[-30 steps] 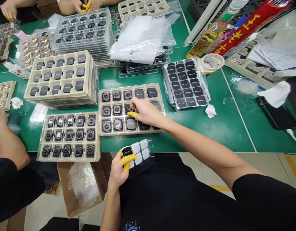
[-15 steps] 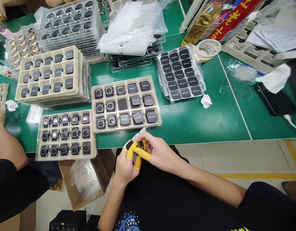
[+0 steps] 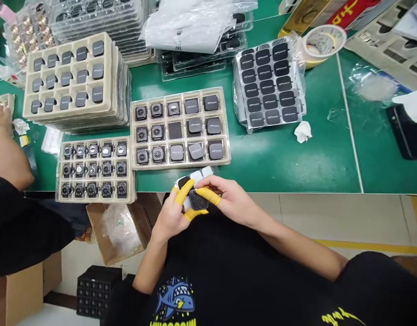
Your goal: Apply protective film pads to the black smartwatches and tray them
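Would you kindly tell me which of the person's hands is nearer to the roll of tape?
The right. The roll of tape lies forward and to the right of both hands; the right hand is closer, and the left hand is farther left.

Sticker sheet (image 3: 196, 175) partly hidden behind fingers (image 3: 184, 191); phone (image 3: 407, 138) cut by right edge.

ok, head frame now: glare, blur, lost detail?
Head view: soft sheen on the green tabletop; white plastic bag nearly washed out; black shirt too dark to show many folds; left hand and right hand reasonably crisp; fine detail on the dark square piece between them too small to judge.
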Action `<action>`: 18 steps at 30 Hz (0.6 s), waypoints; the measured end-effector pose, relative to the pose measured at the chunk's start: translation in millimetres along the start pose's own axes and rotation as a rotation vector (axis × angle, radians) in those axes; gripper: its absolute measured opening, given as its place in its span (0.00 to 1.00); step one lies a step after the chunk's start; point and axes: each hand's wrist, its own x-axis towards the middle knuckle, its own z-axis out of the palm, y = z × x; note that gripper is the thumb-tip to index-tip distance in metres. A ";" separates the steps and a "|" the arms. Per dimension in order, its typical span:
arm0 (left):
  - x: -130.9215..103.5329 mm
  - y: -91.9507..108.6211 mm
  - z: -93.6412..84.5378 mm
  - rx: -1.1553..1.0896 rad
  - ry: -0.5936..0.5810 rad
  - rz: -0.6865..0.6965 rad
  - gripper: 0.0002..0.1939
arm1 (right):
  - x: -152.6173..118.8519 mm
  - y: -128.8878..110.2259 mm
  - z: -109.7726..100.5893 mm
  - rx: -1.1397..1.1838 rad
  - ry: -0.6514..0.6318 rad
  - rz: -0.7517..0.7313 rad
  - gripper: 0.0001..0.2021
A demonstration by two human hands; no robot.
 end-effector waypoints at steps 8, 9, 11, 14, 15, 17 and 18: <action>0.4 8.1 -0.8 -0.042 -0.006 -0.039 0.34 | -7.1 5.8 2.0 -0.221 0.049 -0.211 0.05; -0.1 8.3 -0.4 -0.041 0.005 -0.037 0.33 | -6.9 6.8 0.9 -0.250 0.051 -0.248 0.05; 0.0 8.0 1.1 -0.037 0.021 -0.028 0.32 | -5.3 7.5 -0.8 -0.300 0.072 -0.306 0.04; 3.3 6.6 5.8 -0.058 0.038 -0.018 0.31 | -2.5 3.2 -1.4 -0.359 0.085 -0.348 0.02; 4.9 5.6 7.7 -0.075 0.046 -0.023 0.31 | -2.5 0.5 -1.8 -0.369 0.072 -0.359 0.03; 7.4 2.2 11.4 -0.121 0.057 -0.053 0.30 | -4.3 -4.9 -5.5 -0.360 0.039 -0.391 0.05; 8.0 0.0 12.9 -0.150 0.058 -0.078 0.29 | -5.7 -6.6 -10.1 -0.350 0.033 -0.405 0.05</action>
